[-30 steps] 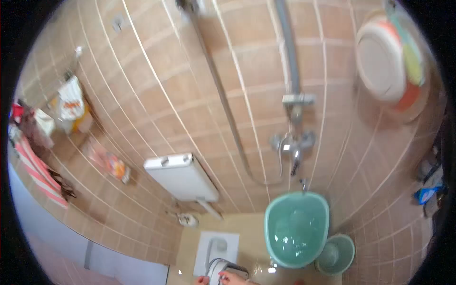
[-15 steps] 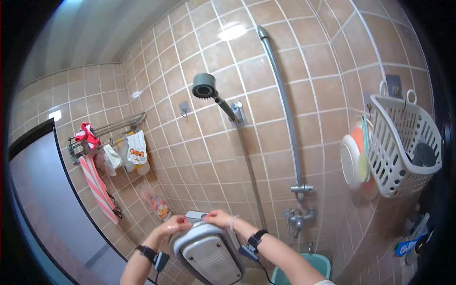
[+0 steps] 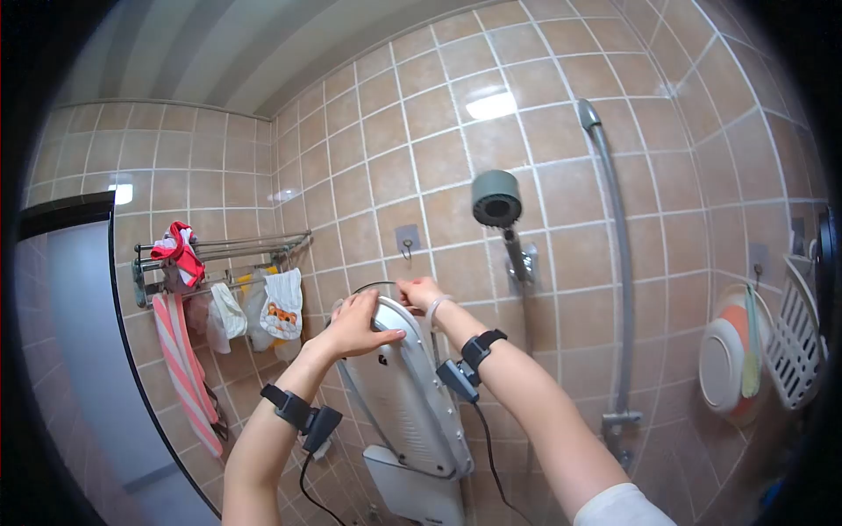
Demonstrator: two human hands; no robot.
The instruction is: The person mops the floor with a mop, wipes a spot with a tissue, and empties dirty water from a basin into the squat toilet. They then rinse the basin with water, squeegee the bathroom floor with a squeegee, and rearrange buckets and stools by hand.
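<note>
A white and grey plastic panel, perhaps a folded tub (image 3: 412,394), stands upright in front of the tiled wall. My left hand (image 3: 358,326) grips its top edge, fingers over the rim and thumb on the face towards me. My right hand (image 3: 419,294) is closed just above the top right corner, pinching the end of a thin dark loop (image 3: 375,283) that arches over the panel's top. A wall hook (image 3: 406,245) is a little above my right hand. Both wrists carry black straps with small devices and cables.
A white cistern (image 3: 412,486) is below the panel. The shower head (image 3: 496,200) and a grey pipe (image 3: 621,263) are on the wall to the right. At left, a metal rack (image 3: 237,247) holds cloths. Basins (image 3: 724,364) and a white basket (image 3: 794,337) hang at far right.
The view has tilted up and left. Both hands have raised the panel from low by the floor to high against the wall. My left hand now spreads over its top edge.
</note>
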